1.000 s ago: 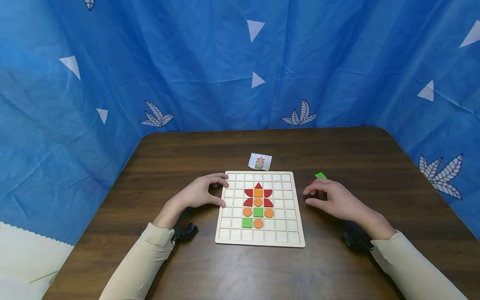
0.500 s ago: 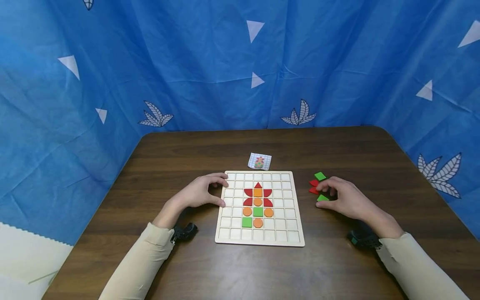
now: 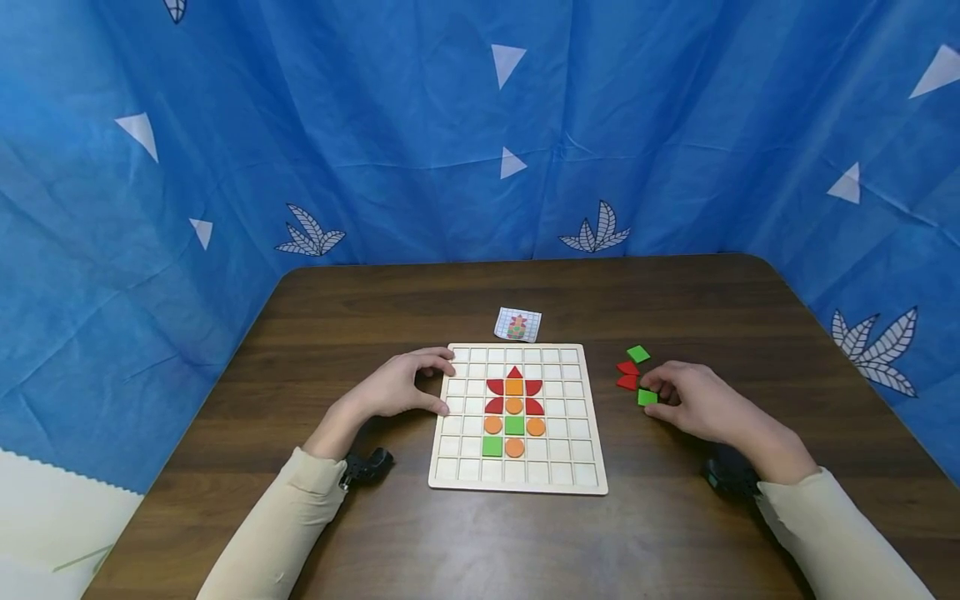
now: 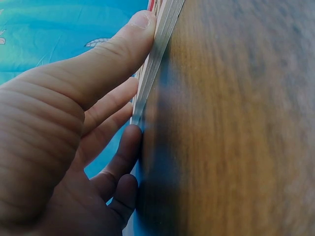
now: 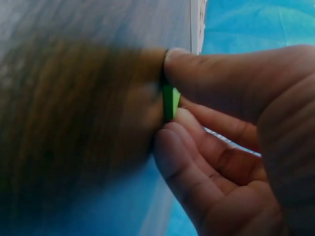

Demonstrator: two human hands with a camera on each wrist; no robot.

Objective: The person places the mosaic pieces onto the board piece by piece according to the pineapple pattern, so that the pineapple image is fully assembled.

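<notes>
A pale square grid board (image 3: 558, 475) lies on the table, with red, orange and green tiles set in its cells. My left hand (image 3: 401, 385) rests at the board's left edge, thumb and fingertips spread along it; in the left wrist view the thumb (image 4: 118, 54) lies on the rim. Right of the board, my right hand (image 3: 697, 402) pinches a green square tile (image 3: 647, 397) between thumb and fingers, low at the table. In the right wrist view the green tile (image 5: 170, 102) shows edge-on between them. Two red tiles (image 3: 627, 382) and another green tile (image 3: 638, 354) lie just beyond.
A small printed card (image 3: 517, 324) with a gridded coloured figure lies behind the board. The dark wood table (image 3: 360, 308) runs back to a blue curtain (image 3: 420, 125). Black wrist-worn devices sit below both hands.
My right hand has moved right, away from the board, onto the nearer green tile, which has turned slightly. The red tiles have come into view. My left hand stays at the board's edge.
</notes>
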